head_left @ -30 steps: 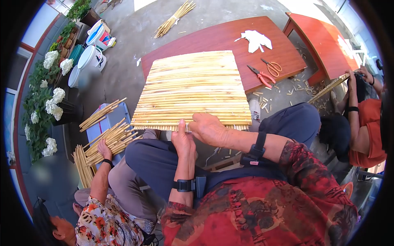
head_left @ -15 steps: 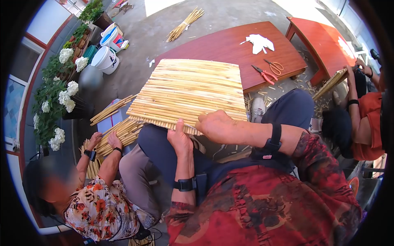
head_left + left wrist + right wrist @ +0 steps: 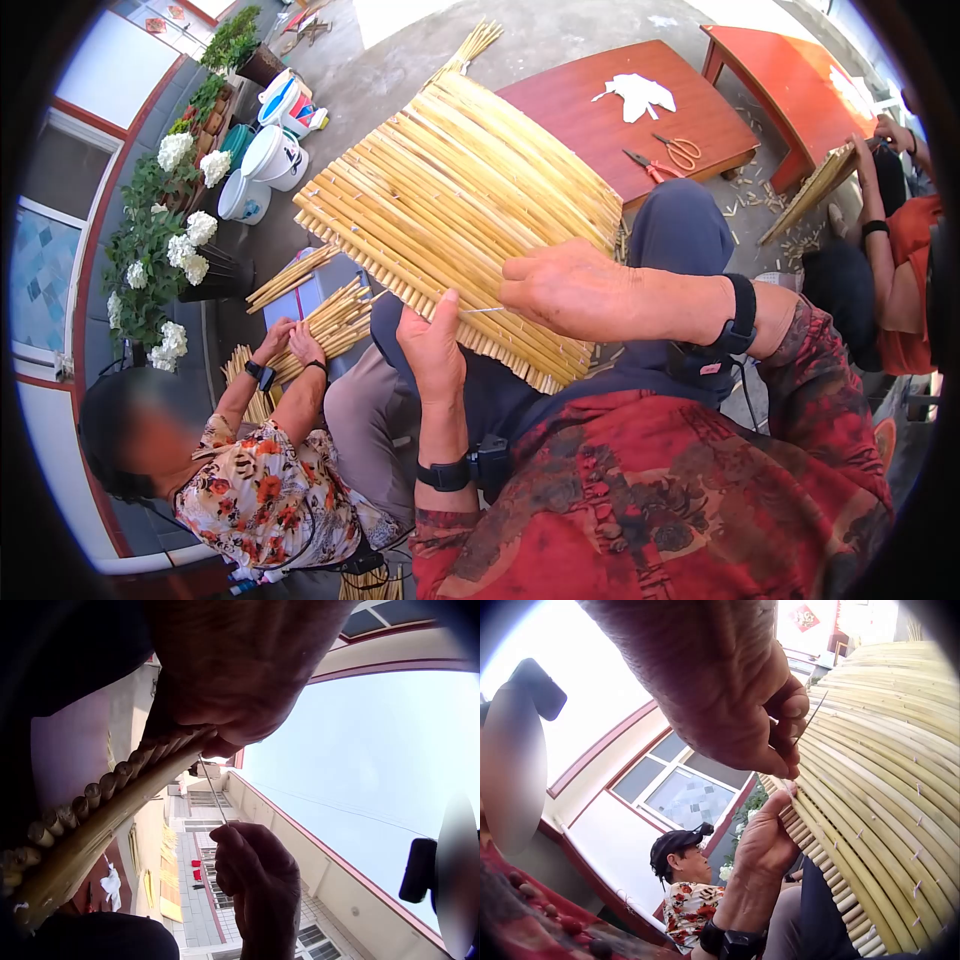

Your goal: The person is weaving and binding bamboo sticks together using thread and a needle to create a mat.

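A mat of yellow reed stalks (image 3: 470, 190), tied with small white stitches, leans tilted across the person's lap. The left hand (image 3: 435, 345) grips its near edge, thumb on top and fingers underneath. Just right of it, over the mat, the right hand (image 3: 570, 290) has curled fingers. In the right wrist view a thin dark needle (image 3: 811, 718) sticks out from the right hand's pinched fingers. A pale thread (image 3: 213, 787) runs straight from the mat's edge by the left hand to the right fingertips.
A red-brown table (image 3: 600, 110) holds pliers (image 3: 652, 166), scissors (image 3: 678, 152) and a white cloth (image 3: 637, 95). Close on the left, another person (image 3: 275, 490) handles loose stalks (image 3: 340, 320). At far right someone holds another mat (image 3: 810, 195). White buckets (image 3: 275, 160) stand behind.
The mat has turned and tilted, its left side now nearer the buckets and its right corner lower. The right hand has drawn away to the right, with thread now showing between the hands.
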Demonstrator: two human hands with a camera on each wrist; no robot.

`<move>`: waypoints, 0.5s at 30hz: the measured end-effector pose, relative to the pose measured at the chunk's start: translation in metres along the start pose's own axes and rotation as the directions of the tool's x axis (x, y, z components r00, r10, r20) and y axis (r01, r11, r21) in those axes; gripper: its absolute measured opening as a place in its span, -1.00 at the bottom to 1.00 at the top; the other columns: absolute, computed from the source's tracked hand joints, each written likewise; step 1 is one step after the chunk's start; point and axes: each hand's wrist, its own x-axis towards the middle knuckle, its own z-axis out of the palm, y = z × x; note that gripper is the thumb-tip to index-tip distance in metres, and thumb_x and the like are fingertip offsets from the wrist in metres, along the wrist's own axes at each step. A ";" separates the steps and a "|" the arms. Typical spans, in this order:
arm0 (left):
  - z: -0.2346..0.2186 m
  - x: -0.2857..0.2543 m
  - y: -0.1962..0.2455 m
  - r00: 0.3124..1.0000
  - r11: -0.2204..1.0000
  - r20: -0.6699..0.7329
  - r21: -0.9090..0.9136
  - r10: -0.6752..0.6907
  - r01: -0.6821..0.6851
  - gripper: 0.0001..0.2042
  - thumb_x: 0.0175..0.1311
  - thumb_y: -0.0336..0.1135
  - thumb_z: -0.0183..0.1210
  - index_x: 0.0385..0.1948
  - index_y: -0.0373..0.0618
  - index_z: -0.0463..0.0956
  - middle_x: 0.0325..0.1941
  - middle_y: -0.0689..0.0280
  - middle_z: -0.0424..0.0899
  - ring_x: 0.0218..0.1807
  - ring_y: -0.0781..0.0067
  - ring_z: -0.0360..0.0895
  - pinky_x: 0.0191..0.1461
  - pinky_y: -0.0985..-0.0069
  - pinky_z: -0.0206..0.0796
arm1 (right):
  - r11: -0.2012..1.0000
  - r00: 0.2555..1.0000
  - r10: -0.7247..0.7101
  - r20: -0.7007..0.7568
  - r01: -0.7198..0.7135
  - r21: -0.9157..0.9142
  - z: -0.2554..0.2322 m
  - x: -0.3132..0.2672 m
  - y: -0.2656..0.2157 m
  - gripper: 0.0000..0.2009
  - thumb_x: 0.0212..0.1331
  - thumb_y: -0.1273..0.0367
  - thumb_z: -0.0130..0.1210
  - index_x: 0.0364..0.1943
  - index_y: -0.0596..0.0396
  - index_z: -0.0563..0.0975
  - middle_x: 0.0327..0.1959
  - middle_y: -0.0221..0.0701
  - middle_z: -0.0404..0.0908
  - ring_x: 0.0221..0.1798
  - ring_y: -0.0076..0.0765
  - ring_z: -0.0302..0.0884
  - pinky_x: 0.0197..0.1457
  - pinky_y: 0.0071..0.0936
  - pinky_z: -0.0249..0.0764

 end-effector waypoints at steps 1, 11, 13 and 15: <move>-0.003 0.001 0.000 0.998 0.997 0.010 -0.052 -0.056 0.056 -0.71 0.13 -0.56 0.00 -0.08 -0.35 0.32 -0.11 0.24 0.48 -0.14 0.54 0.43 -0.02 0.59 0.26 | 1.000 0.999 -0.022 -0.049 0.022 -0.010 0.007 -0.001 0.005 -0.93 -0.11 0.43 0.03 -0.55 0.10 0.39 -0.53 -0.34 0.37 -0.39 -0.19 0.42 -0.42 -0.30 0.36; -0.012 -0.006 -0.010 0.987 0.963 0.047 -0.217 -0.156 0.163 -0.62 0.22 -0.31 -0.01 0.03 -0.29 0.21 0.03 0.21 0.38 0.05 0.43 0.33 0.12 0.47 0.15 | 0.614 0.938 0.278 0.208 -0.340 0.712 0.020 0.015 0.037 -0.88 0.09 0.39 0.00 -0.46 0.16 0.45 -0.55 -0.42 0.50 -0.48 -0.48 0.49 -0.43 -0.56 0.36; -0.010 -0.015 -0.017 0.979 0.901 0.142 -0.389 -0.148 0.193 -0.53 0.24 -0.21 -0.02 0.10 -0.25 0.10 0.11 0.17 0.29 0.12 0.39 0.26 0.16 0.44 0.11 | 0.555 0.934 0.273 0.230 -0.348 0.755 0.030 0.018 0.046 -0.86 0.15 0.37 -0.04 -0.44 0.16 0.44 -0.53 -0.49 0.49 -0.47 -0.62 0.48 -0.47 -0.65 0.35; -0.008 -0.025 -0.027 0.983 0.955 0.118 -0.247 -0.140 0.166 -0.48 0.18 -0.32 0.04 0.13 -0.23 0.03 0.11 0.18 0.27 0.16 0.37 0.21 0.19 0.41 0.08 | 0.143 0.897 0.262 0.356 -0.401 0.905 0.037 0.016 0.047 -0.86 0.17 0.37 -0.05 -0.40 0.15 0.44 -0.50 -0.46 0.50 -0.50 -0.59 0.49 -0.49 -0.70 0.37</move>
